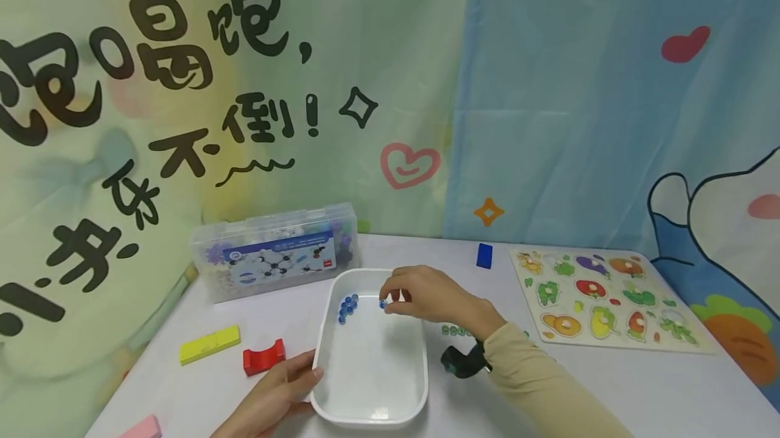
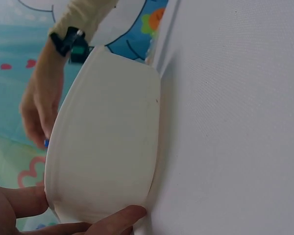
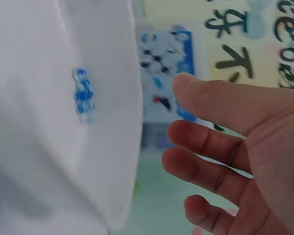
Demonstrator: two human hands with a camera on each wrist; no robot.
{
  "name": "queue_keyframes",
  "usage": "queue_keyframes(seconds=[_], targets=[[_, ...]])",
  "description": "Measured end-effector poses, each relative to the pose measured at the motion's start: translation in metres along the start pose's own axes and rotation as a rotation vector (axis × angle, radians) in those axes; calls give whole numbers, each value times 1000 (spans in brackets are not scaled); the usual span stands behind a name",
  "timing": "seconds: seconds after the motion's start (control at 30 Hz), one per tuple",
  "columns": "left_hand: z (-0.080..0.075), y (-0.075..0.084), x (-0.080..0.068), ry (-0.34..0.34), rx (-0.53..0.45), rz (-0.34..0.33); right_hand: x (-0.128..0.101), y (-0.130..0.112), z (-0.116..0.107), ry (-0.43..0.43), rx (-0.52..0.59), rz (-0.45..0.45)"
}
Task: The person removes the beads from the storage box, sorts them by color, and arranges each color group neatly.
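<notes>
My left hand [image 1: 282, 382] grips the near left side of a white tray [image 1: 372, 415], thumb at the rim and fingers against the outer wall. Above the tray's far right part, my right hand [image 1: 425, 294] pinches a small blue marble [image 1: 382, 304] at its fingertips. That marble [image 2: 46, 143] also peeks out under the right fingertips in the left wrist view. Several blue glass marbles [image 1: 348, 307] lie together inside the tray at its far left. The right wrist view shows the thumb [image 3: 220, 100] in front, with the held marble hidden.
Behind the tray stands a clear plastic box [image 1: 274, 255] of small parts. A yellow block [image 1: 210, 344], a red arched block [image 1: 265, 358] and a pink block [image 1: 141, 428] lie left. Green marbles [image 1: 457, 331], a blue block [image 1: 484, 256] and a vegetable puzzle board [image 1: 609, 299] lie right.
</notes>
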State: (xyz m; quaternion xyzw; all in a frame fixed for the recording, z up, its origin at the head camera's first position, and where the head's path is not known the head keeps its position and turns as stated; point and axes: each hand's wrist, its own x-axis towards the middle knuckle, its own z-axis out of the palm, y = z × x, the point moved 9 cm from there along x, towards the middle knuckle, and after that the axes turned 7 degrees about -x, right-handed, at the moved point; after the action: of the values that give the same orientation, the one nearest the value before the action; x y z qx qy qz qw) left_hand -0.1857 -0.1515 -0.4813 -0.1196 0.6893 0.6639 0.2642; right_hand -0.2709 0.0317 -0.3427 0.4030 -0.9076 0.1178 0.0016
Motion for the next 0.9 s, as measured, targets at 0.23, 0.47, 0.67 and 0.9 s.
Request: queue_keyframes(seconds=[0.23, 0.47, 0.67, 0.9], targets=[[-1, 0, -1, -5, 10, -2, -50, 32, -9, 37, 15, 86], [1, 0, -1, -10, 5, 1, -96, 67, 13, 12, 58, 165], [1, 0, -1, -7, 4, 2, -126, 88, 40, -14, 94, 218], [1, 0, 1, 21, 6, 3, -140, 96, 62, -19, 113, 219]])
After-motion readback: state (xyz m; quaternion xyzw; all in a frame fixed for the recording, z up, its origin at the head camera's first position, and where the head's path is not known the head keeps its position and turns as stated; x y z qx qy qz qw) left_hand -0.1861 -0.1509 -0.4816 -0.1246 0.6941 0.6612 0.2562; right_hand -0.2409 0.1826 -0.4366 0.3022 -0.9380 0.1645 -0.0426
